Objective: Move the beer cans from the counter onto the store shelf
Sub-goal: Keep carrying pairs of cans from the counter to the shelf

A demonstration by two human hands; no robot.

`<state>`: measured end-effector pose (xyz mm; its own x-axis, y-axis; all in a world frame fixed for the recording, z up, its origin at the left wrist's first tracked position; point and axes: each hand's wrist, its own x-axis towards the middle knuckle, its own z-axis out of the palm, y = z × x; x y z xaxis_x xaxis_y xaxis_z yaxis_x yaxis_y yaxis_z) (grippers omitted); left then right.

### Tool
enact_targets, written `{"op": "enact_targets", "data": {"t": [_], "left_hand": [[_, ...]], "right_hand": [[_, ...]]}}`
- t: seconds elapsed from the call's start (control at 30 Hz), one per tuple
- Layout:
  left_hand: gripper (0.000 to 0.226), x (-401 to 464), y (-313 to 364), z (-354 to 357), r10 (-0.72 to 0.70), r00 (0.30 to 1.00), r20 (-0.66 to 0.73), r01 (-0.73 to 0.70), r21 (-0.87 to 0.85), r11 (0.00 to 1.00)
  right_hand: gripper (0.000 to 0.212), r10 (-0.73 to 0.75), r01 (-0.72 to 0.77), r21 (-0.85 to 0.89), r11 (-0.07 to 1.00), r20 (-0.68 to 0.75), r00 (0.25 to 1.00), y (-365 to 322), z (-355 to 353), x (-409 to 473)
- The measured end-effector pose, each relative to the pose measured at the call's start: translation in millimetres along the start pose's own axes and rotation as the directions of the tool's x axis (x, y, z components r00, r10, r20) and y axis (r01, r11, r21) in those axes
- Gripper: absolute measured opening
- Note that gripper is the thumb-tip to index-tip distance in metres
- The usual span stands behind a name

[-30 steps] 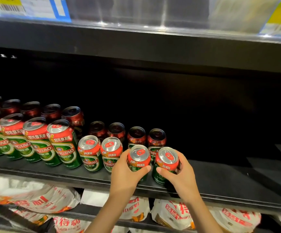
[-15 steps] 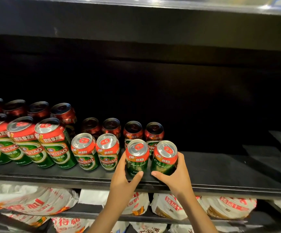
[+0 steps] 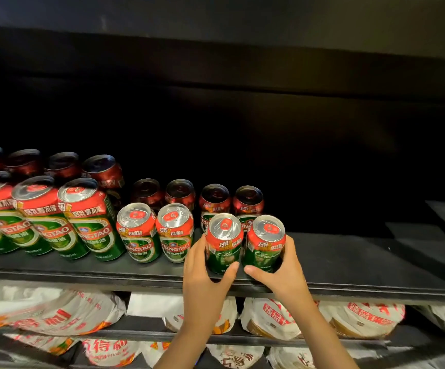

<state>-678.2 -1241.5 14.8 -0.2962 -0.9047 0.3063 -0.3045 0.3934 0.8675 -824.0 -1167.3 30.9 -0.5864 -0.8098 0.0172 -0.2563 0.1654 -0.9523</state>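
While both forearms come up from the bottom edge, each hand has one can at the shelf front. Left hand [image 3: 204, 278] wraps the left held can [image 3: 223, 242]: thumb across the lower front, fingers round the left side. Right hand [image 3: 282, 272] wraps the right held can [image 3: 265, 242]: thumb on the lower front, fingers round the right side. Both grasps look firm. The two cans are upright, side by side, just about touching, bases on or right at the front strip of the black shelf [image 3: 349, 270]; can't tell if full weight is down.

Below the shelf edge: lower shelves with white packaged goods [image 3: 359, 318], red print, partly blurred.

Just left of the held pair, same front row: two short cans [image 3: 157, 233], upright, touching each other. Further left: tall cans [image 3: 56, 219], green body with red top band, packed tight and leaning in this wide view.

Behind the held pair: a second row of short cans [image 3: 230, 201], dim, red tops visible, four across. Behind the tall ones, a back row of tall cans [image 3: 64, 166], also in shadow.

Right half of the shelf surface is bare black. Back wall is dark, detail unreadable. Underside of the shelf above [image 3: 242, 49] spans the top.
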Motion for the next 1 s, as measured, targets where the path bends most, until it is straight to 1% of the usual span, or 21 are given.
{"op": "enact_targets", "data": {"t": [0.07, 0.13, 0.23, 0.33, 0.43, 0.57, 0.63, 0.7, 0.77, 0.87, 0.9, 1.0], "left_hand": [[0.068, -0.3, -1.2, -3.5, 0.000, 0.999, 0.037, 0.001, -0.030, 1.000], [0.068, 0.0, -3.4, -5.8, 0.003, 0.999, 0.049, 0.000, -0.068, 0.998], [0.067, -0.5, -6.0, -3.2, -0.016, 1.000, 0.000, 0.015, -0.076, 0.997], [0.073, -2.5, -4.3, 1.7, -0.020, 0.998, -0.057, 0.016, -0.067, 0.998], [0.074, -1.8, -1.9, 2.7, 0.022, 0.997, -0.071, -0.026, -0.053, 0.998], [0.074, -2.6, -2.8, -1.8, 0.021, 1.000, -0.019, -0.023, -0.075, 0.997], [0.072, -3.3, -3.7, -4.2, 0.003, 1.000, 0.013, -0.001, -0.111, 0.994], [0.066, -2.6, -3.9, -5.5, -0.012, 1.000, 0.018, 0.014, -0.125, 0.992], [0.065, -2.2, -3.0, -4.6, -0.025, 1.000, 0.002, 0.025, -0.126, 0.992], [0.079, -2.8, -3.9, 0.4, -0.047, 0.998, -0.038, 0.043, -0.111, 0.993], [0.081, -2.3, -3.3, 1.3, -0.046, 0.998, -0.049, 0.041, -0.103, 0.994], [0.072, -0.7, -0.8, 1.0, 0.005, 0.998, -0.055, -0.009, -0.072, 0.997]], "right_hand": [[0.076, -0.001, 0.001, 0.013, 1.000, -0.051, 0.999, 1.3, 1.1, 1.1], [0.073, -0.002, 0.002, 0.005, 1.000, -0.072, 0.997, 2.8, 0.9, 1.3], [0.068, -0.020, 0.020, -0.011, 1.000, -0.059, 0.998, 5.0, -2.3, 0.7], [0.065, -0.050, 0.049, -0.057, 0.997, -0.010, 0.999, 1.8, -5.4, -1.1], [0.066, -0.042, 0.042, -0.063, 0.997, 0.009, 0.999, 1.7, -4.4, -1.5], [0.077, 0.008, -0.008, -0.016, 1.000, -0.041, 0.999, 0.8, 1.7, 0.5], [0.074, 0.005, -0.006, -0.010, 1.000, -0.069, 0.998, 1.5, 2.4, 2.0], [0.071, -0.007, 0.005, -0.022, 1.000, -0.074, 0.997, 2.4, 1.6, 1.9], [0.069, -0.025, 0.023, -0.033, 0.999, -0.052, 0.998, 4.3, -0.9, 1.1], [0.066, -0.053, 0.055, -0.060, 0.997, 0.024, 0.998, 4.4, -4.6, -0.7], [0.067, -0.054, 0.057, -0.060, 0.997, 0.039, 0.998, 4.8, -5.2, -0.9], [0.077, -0.038, 0.039, -0.032, 0.999, 0.032, 0.999, 4.6, -3.2, -0.8]]}}
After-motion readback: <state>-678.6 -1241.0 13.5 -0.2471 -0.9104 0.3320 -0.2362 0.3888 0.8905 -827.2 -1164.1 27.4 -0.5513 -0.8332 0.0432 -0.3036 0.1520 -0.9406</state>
